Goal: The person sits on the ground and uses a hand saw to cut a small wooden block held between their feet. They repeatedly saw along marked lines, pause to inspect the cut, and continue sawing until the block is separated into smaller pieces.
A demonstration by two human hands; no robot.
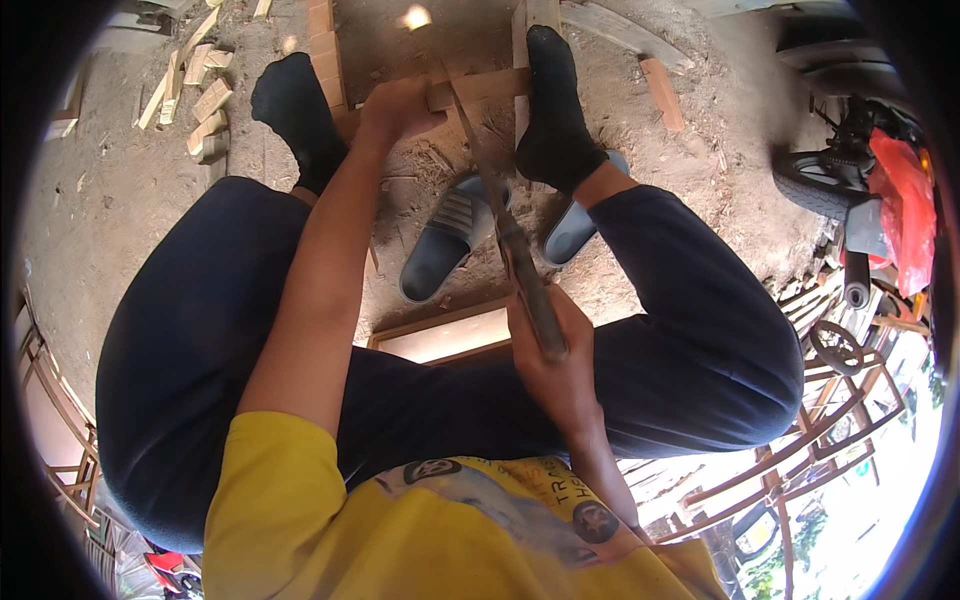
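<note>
My right hand (pixel 562 372) is closed round the handle of a handsaw (pixel 524 272). Its long narrow blade runs away from me and lies across a wooden strip (pixel 492 86). Around the strip, just left of the blade, my left hand (pixel 393 108) is closed, with some of its fingers hidden from view. The strip's right end meets my right foot (pixel 550 95) in a black sock, beside an upright-running timber. My left foot (pixel 300 115), also in a black sock, stands left of my left hand.
Grey sandals (pixel 440 240) lie on the dirt floor between my legs. Several cut wood offcuts (pixel 210 100) are scattered at the far left. A reddish block (pixel 662 94) and a long plank (pixel 625 35) lie far right, near a wheel (pixel 812 185) and a red plastic bag (pixel 905 210).
</note>
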